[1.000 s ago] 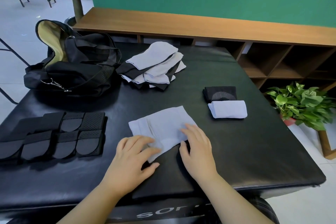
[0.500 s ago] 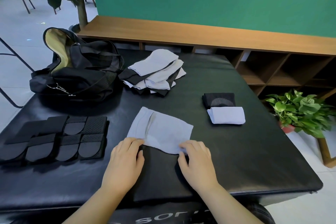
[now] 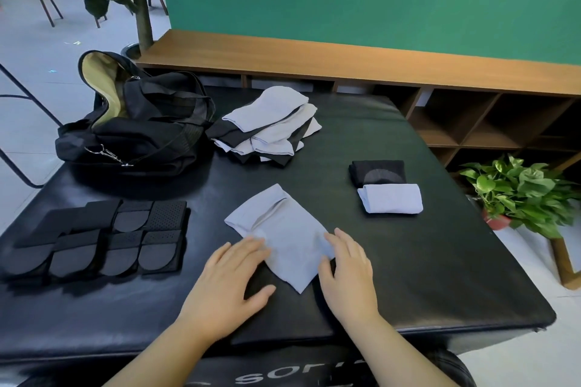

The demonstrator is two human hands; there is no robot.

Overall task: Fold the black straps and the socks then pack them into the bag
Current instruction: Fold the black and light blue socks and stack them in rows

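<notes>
A light grey sock [image 3: 283, 239] lies flat and slantwise on the near middle of the black padded table [image 3: 408, 276], its open cuff pointing away toward the bag and its narrow end toward the person. The left hand [image 3: 232, 280] rests on the sock's left edge with fingers stretched and only slightly bent, thumb spread out on the table; the right hand [image 3: 349, 273] lies along the sock's right edge, fingers straight, thumb tucked near the cloth. Neither hand grips anything, and the 2 hands sit apart with the sock between them. To the right, 2 folded socks sit touching: a folded grey sock [image 3: 391, 199] nearer, a folded black sock [image 3: 377, 171] just behind it. A pile of unfolded socks [image 3: 270, 129], grey and black mixed, lies farther back, just beside the black bag [image 3: 141, 132], which stands unzipped at the far left corner. The black straps [image 3: 97, 239] lie folded in rows at the left.
</notes>
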